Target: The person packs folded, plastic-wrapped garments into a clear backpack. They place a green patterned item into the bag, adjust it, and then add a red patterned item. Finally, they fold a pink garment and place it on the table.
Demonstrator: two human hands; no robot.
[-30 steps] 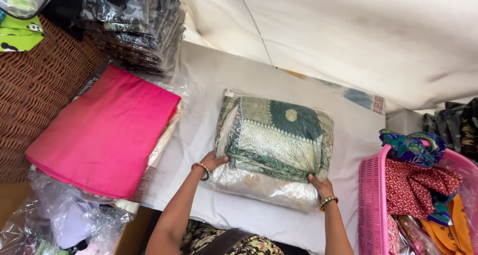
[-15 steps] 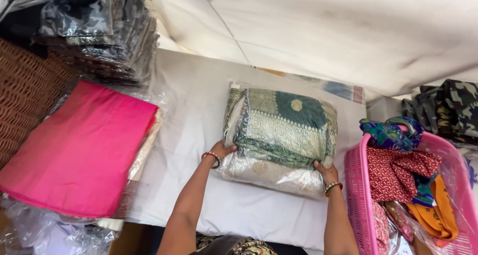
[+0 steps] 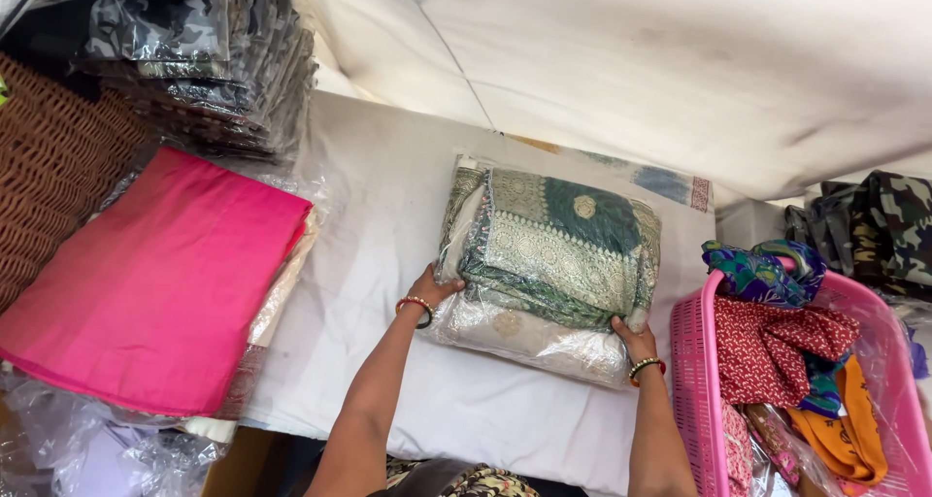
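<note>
The green and gold brocade sari in its clear plastic sleeve point(image 3: 551, 264) lies flat on the white-sheeted table point(image 3: 388, 215), just left of the pink plastic basket point(image 3: 691, 361). Its long axis runs from the person's edge of the table toward the far wall, tilted slightly so that the far end leans away from the basket. The round gold motif sits toward the far end; the paler cream fold faces the person.

Left hand point(image 3: 434, 289): placed on the packet's near corner on the side away from the basket, fingers curled onto the plastic edge, grasping it. A beaded bangle sits at the wrist.

Right hand point(image 3: 633, 340): at the packet's near corner closest to the basket, fingers pressed against the sleeve's edge; whether they close fully around it cannot be told. A bangle is on this wrist too.

The basket holds loose printed cloths in red, blue and orange. Well away from it, beyond the sari, a folded pink fabric point(image 3: 146, 279) lies on bagged goods, with a wicker basket point(image 3: 44, 167) beside it. A stack of bagged camouflage garments point(image 3: 204, 55) stands farther back on that same side.
</note>
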